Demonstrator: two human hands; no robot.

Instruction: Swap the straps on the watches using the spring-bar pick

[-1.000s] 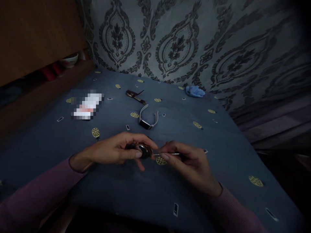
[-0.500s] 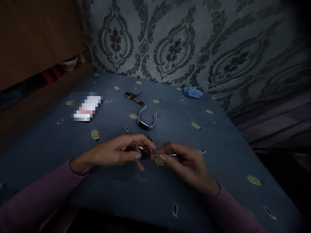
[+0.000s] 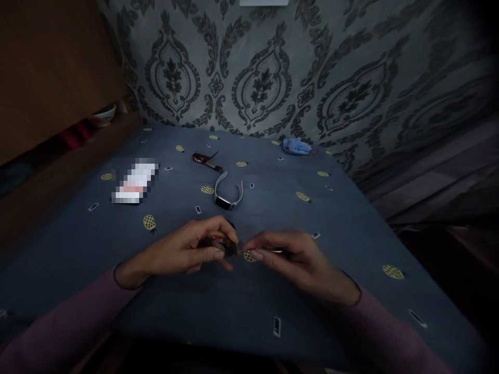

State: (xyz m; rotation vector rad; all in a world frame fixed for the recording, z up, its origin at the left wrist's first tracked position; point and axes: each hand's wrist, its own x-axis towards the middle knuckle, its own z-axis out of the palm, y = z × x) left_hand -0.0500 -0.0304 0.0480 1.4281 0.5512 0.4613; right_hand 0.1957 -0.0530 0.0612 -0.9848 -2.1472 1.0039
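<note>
My left hand grips a round watch between thumb and fingers, tilted so that its edge shows. Between the thumb and fingers of my right hand is a thin metal tool, its tip pointing left at the watch's edge. Whether the tip touches the watch is too small to tell. A smartwatch with a pale strap lies just beyond my hands, and behind it is another watch with a brown strap.
A blue patterned cloth covers the table. At the left lies a pixelated white and red object. A crumpled blue cloth is near the wall. A bowl sits on a shelf at the left.
The view has shifted, so the table items appear slightly farther left. The watch in my left hand has turned, showing more of its edge and less of its face. Both hands keep their hold.
</note>
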